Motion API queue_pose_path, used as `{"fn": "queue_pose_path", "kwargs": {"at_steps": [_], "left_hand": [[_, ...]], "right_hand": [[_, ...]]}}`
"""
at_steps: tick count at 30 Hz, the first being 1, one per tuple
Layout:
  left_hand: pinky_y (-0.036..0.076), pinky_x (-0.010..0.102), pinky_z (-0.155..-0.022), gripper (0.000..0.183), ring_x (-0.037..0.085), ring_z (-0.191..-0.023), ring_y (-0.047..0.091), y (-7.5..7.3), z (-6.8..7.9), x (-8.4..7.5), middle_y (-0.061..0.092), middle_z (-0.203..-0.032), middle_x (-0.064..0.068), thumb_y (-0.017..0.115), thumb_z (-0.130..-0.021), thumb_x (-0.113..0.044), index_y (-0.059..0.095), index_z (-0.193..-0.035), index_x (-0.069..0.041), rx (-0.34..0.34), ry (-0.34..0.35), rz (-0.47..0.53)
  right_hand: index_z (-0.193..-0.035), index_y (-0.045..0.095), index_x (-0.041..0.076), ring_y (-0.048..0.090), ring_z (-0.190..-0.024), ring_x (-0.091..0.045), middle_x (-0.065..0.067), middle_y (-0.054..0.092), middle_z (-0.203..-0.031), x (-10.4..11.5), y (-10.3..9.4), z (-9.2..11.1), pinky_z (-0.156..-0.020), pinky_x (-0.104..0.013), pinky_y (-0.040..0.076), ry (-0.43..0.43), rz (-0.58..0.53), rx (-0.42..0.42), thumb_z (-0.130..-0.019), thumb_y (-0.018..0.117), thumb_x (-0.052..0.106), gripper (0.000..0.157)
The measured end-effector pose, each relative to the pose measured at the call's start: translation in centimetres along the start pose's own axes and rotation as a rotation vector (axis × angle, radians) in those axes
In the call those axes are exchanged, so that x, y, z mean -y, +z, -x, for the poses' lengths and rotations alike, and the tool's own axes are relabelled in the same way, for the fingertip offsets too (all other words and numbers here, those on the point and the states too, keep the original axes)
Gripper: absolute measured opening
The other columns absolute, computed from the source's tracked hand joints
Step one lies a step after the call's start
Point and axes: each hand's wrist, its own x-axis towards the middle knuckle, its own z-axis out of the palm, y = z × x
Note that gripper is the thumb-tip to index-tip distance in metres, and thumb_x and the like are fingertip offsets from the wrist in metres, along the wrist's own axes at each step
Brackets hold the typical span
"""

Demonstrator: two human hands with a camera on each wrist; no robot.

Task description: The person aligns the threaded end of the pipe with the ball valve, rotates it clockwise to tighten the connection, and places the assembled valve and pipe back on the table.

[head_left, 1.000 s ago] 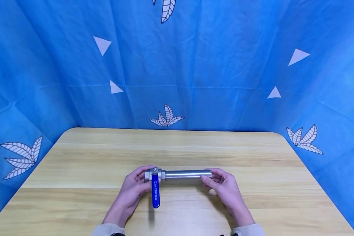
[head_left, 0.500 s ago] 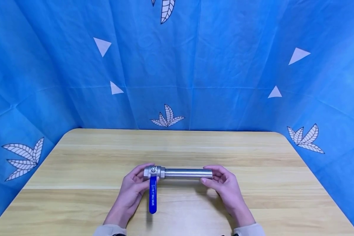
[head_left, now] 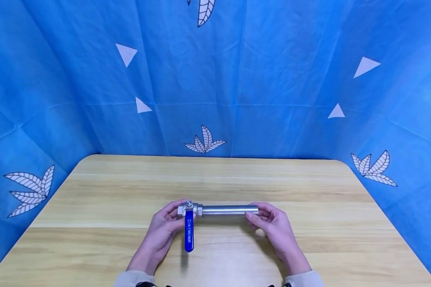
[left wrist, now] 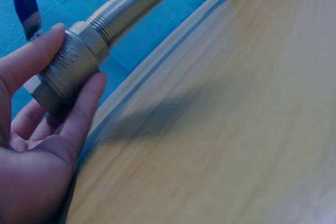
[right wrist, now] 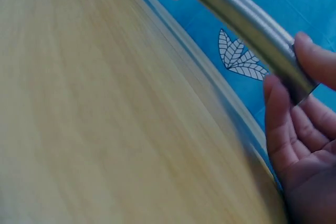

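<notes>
A steel ball valve (head_left: 197,210) with a blue lever handle (head_left: 189,233) is joined to a straight steel pipe (head_left: 226,210). Thread turns show where the pipe meets the valve in the left wrist view. My left hand (head_left: 161,233) grips the valve body (left wrist: 71,69), thumb on one side and fingers on the other. At the pipe's free end, my right hand (head_left: 274,229) pinches the tube (right wrist: 247,24) between thumb and fingers. The assembly lies level from left to right, held above the table with its shadow below. The lever points toward me.
The wood-grain table (head_left: 104,191) has rounded far corners. A blue curtain (head_left: 273,79) with white leaves and triangles hangs behind it and along both sides.
The valve's lever tipped lower toward me half a second ago and has come back up. Both hands keep their holds on the valve and pipe, with only slight shifts.
</notes>
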Motion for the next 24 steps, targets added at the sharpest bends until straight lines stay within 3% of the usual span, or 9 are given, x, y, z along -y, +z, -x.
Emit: {"fn": "queue_pose_path", "kwargs": {"at_steps": [7,17,20,24], "left_hand": [[0.053,0.029,-0.094,0.064,0.020,-0.115,0.061,0.19,-0.13,0.01,0.064,-0.126,0.006,0.087,-0.068,-0.015,0.062,-0.127,-0.016,-0.024,-0.033,-0.094],[0.053,0.031,-0.093,0.066,0.022,-0.112,0.063,0.17,0.12,-0.21,0.064,-0.127,0.007,0.086,-0.068,-0.016,0.061,-0.129,-0.015,-0.024,-0.055,-0.034],[0.053,0.032,-0.094,0.066,0.023,-0.111,0.064,0.14,0.20,-0.25,0.064,-0.126,0.008,0.086,-0.069,-0.015,0.060,-0.130,-0.014,-0.027,-0.056,-0.007],[0.054,0.034,-0.094,0.066,0.024,-0.111,0.065,0.13,0.25,-0.33,0.063,-0.128,0.010,0.084,-0.071,-0.011,0.058,-0.131,-0.011,-0.035,-0.047,0.030]], "right_hand": [[-0.114,0.065,0.004,0.069,-0.083,-0.024,-0.016,0.069,-0.096,-0.01,0.10,-0.14,-0.072,-0.035,0.060,0.031,0.014,-0.003,-0.078,0.080,0.017,0.042],[-0.102,0.062,0.001,0.067,-0.070,-0.025,-0.018,0.069,-0.086,-0.25,0.16,-0.15,-0.065,-0.037,0.059,0.029,0.028,0.026,-0.084,0.074,0.032,0.038],[-0.108,0.062,0.003,0.068,-0.073,-0.026,-0.017,0.069,-0.091,-0.25,0.10,-0.04,-0.068,-0.038,0.059,0.018,0.029,0.058,-0.081,0.078,0.026,0.039],[-0.120,0.060,0.010,0.068,-0.079,-0.027,-0.018,0.068,-0.102,-0.20,-0.03,0.09,-0.073,-0.039,0.059,-0.004,0.017,0.111,-0.074,0.083,0.016,0.052]]}}
